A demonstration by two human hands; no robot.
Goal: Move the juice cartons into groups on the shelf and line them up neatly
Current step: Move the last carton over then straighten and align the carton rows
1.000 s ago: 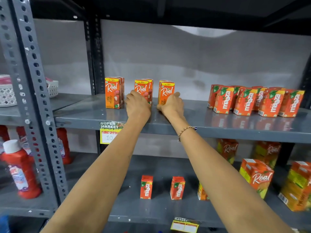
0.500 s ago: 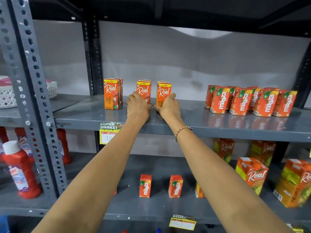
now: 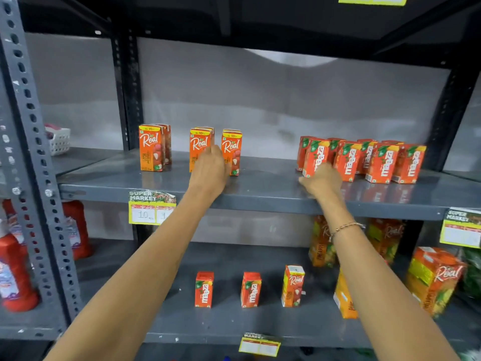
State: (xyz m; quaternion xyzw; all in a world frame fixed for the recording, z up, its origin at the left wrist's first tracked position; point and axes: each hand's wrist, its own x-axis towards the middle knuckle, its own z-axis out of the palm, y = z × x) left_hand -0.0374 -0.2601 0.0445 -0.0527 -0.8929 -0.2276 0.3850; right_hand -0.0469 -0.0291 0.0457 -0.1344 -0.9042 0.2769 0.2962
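Both arms reach up from the bottom corners.
Left hand point(image 3: 211, 170) at frame centre, fingers curled; right hand point(image 3: 321, 181) right of centre, blurred, palm down.

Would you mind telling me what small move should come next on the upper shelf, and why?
Probably the right hand should close on the leftmost Maaza carton and square it up: that hand is already at its base, and the Maaza cartons sit tilted and uneven. The left hand rests between two Real cartons.

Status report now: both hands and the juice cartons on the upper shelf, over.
Left hand at middle orange Real carton, grip unclear. Right hand at leftmost red Maaza carton, grip unclear. Nothing in the way.
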